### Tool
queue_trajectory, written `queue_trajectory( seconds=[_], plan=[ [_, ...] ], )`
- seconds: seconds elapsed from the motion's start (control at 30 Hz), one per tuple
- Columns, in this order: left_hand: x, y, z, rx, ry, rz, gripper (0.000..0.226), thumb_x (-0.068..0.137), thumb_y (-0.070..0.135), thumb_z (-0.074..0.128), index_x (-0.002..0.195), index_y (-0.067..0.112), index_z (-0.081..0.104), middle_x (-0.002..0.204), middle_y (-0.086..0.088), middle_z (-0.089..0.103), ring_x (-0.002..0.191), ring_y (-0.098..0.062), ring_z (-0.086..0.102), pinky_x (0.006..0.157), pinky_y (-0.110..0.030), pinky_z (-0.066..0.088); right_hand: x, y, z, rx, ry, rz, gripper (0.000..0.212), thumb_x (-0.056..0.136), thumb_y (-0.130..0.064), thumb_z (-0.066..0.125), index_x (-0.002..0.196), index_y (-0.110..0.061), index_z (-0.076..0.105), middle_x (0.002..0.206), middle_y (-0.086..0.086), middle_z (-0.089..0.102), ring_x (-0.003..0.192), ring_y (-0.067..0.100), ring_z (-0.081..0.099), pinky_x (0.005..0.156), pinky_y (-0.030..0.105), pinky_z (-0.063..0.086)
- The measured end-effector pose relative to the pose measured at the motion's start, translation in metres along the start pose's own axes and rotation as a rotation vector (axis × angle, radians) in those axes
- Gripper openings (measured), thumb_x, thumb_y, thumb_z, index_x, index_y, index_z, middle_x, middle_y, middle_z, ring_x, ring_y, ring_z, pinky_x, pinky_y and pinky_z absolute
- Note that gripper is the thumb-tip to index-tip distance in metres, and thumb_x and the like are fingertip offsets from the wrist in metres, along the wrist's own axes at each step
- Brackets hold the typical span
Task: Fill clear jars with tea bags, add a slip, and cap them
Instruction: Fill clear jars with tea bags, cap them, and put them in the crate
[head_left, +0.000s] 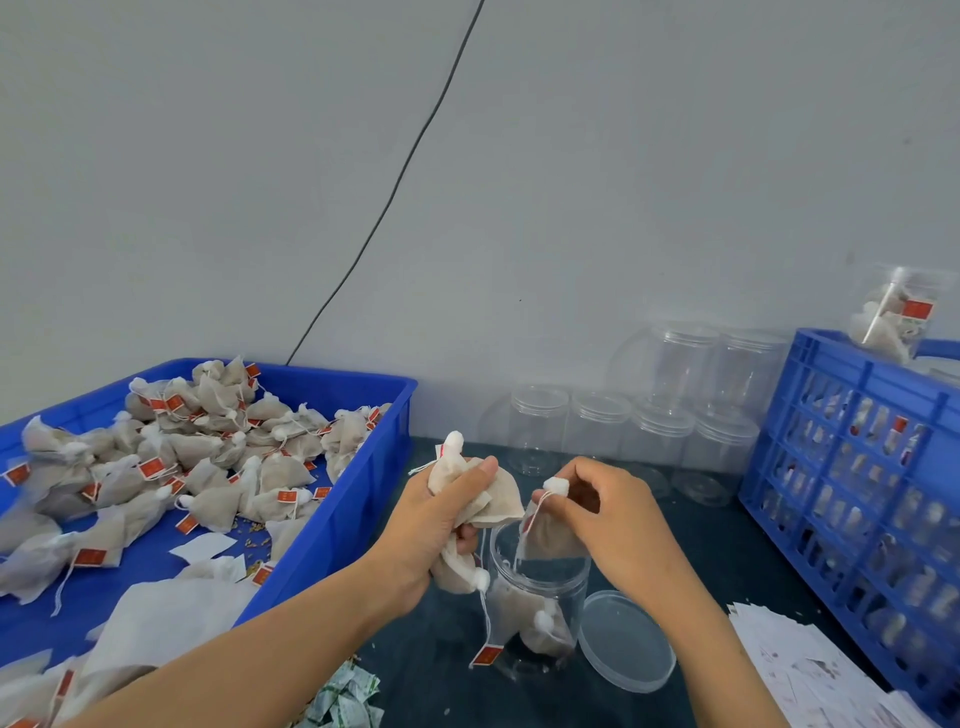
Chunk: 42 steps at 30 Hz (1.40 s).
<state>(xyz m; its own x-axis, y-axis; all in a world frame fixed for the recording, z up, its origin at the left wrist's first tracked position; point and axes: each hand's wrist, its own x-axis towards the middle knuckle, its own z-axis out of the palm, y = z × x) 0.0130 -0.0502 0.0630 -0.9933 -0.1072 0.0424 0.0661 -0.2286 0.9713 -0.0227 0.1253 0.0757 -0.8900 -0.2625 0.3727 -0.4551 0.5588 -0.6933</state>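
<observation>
Low in the middle of the frame an open clear jar (537, 597) stands on the dark table (727, 551), a few tea bags already lying in its bottom. The left hand (441, 525) is clenched around a bunch of tea bags (483, 499), held just left of the jar's mouth; one bag hangs below the fist and its string and red tag (487, 656) dangle down the jar's outer wall. The right hand (602, 512) pinches a single tea bag (550, 535) by its knotted top, the bag's body hanging right at the jar's rim. The jar's clear lid (626, 642) lies flat on the table, touching or just beside the jar's base on the right. At the left, a blue tray (363, 467) heaped with tea bags runs its near wall close past the left forearm. Along the wall in the centre right, a cluster of empty capped jars (639, 431) stands behind the hands, with a strip of bare table between. A blue slatted crate (852, 467) bounds the right edge, and a pile of paper slips (810, 670) fills the lower right corner. Small green-and-white packets (345, 699) lie at the bottom edge between the forearms.
</observation>
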Motion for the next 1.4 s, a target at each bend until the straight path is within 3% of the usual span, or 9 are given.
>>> queue_trajectory(
  seconds=[0.2, 0.37, 0.47, 0.73, 0.9, 1.03, 1.2, 1.3, 1.4],
  plan=[
    [0.0, 0.0, 0.0, 0.017, 0.003, 0.018, 0.037, 0.072, 0.042, 0.071, 0.09, 0.012, 0.061, 0.065, -0.001, 0.061, 0.05, -0.007, 0.052, 0.042, -0.017, 0.04, 0.0, -0.001, 0.002, -0.011, 0.106, -0.051, 0.009, 0.086, -0.034, 0.068, 0.083, -0.027, 0.063, 0.078, -0.016, 0.062, 0.077, 0.002, 0.057, 0.063, 0.009, 0.043],
    [-0.001, 0.0, 0.0, 0.014, -0.006, 0.013, 0.025, 0.079, 0.031, 0.07, 0.09, 0.01, 0.06, 0.065, -0.002, 0.061, 0.053, -0.009, 0.054, 0.042, -0.018, 0.04, -0.002, 0.007, 0.005, -0.164, 0.052, -0.056, 0.014, 0.088, -0.021, 0.068, 0.086, -0.03, 0.057, 0.077, -0.017, 0.062, 0.073, 0.002, 0.06, 0.072, 0.022, 0.051],
    [-0.001, 0.0, 0.001, 0.027, -0.024, 0.005, 0.018, 0.087, 0.024, 0.068, 0.093, 0.008, 0.06, 0.064, -0.002, 0.062, 0.051, -0.009, 0.054, 0.041, -0.018, 0.039, -0.003, 0.007, 0.006, -0.29, 0.008, -0.102, 0.015, 0.089, -0.022, 0.064, 0.082, -0.033, 0.056, 0.076, -0.019, 0.062, 0.076, -0.001, 0.058, 0.07, 0.019, 0.047],
    [-0.004, -0.001, 0.0, 0.068, -0.093, 0.017, 0.031, 0.075, 0.028, 0.072, 0.096, 0.009, 0.061, 0.066, -0.002, 0.066, 0.049, -0.006, 0.057, 0.043, -0.017, 0.04, -0.004, -0.005, 0.006, 0.201, -0.068, -0.116, 0.022, 0.089, -0.049, 0.052, 0.106, -0.039, 0.062, 0.096, -0.026, 0.063, 0.093, -0.005, 0.059, 0.077, 0.013, 0.049],
    [-0.005, 0.002, 0.0, -0.03, -0.196, 0.026, 0.033, 0.077, 0.021, 0.066, 0.105, 0.004, 0.058, 0.071, -0.009, 0.067, 0.056, -0.011, 0.064, 0.041, -0.016, 0.039, -0.004, -0.002, 0.011, 0.129, -0.096, -0.163, 0.029, 0.089, -0.035, 0.066, 0.114, -0.044, 0.056, 0.11, -0.024, 0.059, 0.102, -0.008, 0.054, 0.082, 0.013, 0.045],
    [-0.004, 0.004, -0.002, -0.075, -0.235, -0.031, 0.04, 0.079, 0.017, 0.068, 0.116, 0.002, 0.061, 0.078, -0.013, 0.063, 0.04, -0.008, 0.041, 0.04, -0.016, 0.036, -0.003, 0.002, 0.003, 0.191, -0.176, -0.148, 0.044, 0.082, -0.042, 0.07, 0.12, -0.05, 0.052, 0.115, -0.023, 0.061, 0.104, -0.003, 0.058, 0.086, 0.018, 0.049],
    [-0.002, 0.004, -0.002, -0.114, -0.307, -0.083, 0.04, 0.076, 0.019, 0.066, 0.114, 0.009, 0.067, 0.094, -0.016, 0.066, 0.041, -0.006, 0.036, 0.04, -0.014, 0.035, -0.003, 0.006, 0.005, 0.127, -0.224, -0.125, 0.045, 0.083, -0.027, 0.074, 0.119, -0.041, 0.052, 0.114, -0.017, 0.065, 0.102, 0.002, 0.062, 0.091, 0.03, 0.053],
    [-0.004, 0.006, -0.002, -0.117, -0.301, -0.073, 0.035, 0.076, 0.019, 0.066, 0.11, 0.01, 0.07, 0.098, -0.02, 0.068, 0.049, -0.01, 0.044, 0.041, -0.014, 0.035, -0.003, 0.007, 0.007, 0.112, -0.214, -0.109, 0.031, 0.09, -0.034, 0.064, 0.119, -0.037, 0.053, 0.109, -0.014, 0.066, 0.096, 0.002, 0.063, 0.086, 0.025, 0.052],
    [-0.003, 0.005, -0.003, -0.139, -0.285, -0.062, 0.042, 0.079, 0.016, 0.063, 0.119, 0.005, 0.061, 0.111, -0.022, 0.069, 0.09, -0.027, 0.069, 0.04, -0.014, 0.036, -0.003, 0.005, 0.005, 0.108, -0.159, -0.076, 0.018, 0.096, -0.042, 0.048, 0.106, -0.032, 0.061, 0.089, -0.007, 0.069, 0.076, 0.004, 0.064, 0.074, 0.016, 0.049]
  ],
)
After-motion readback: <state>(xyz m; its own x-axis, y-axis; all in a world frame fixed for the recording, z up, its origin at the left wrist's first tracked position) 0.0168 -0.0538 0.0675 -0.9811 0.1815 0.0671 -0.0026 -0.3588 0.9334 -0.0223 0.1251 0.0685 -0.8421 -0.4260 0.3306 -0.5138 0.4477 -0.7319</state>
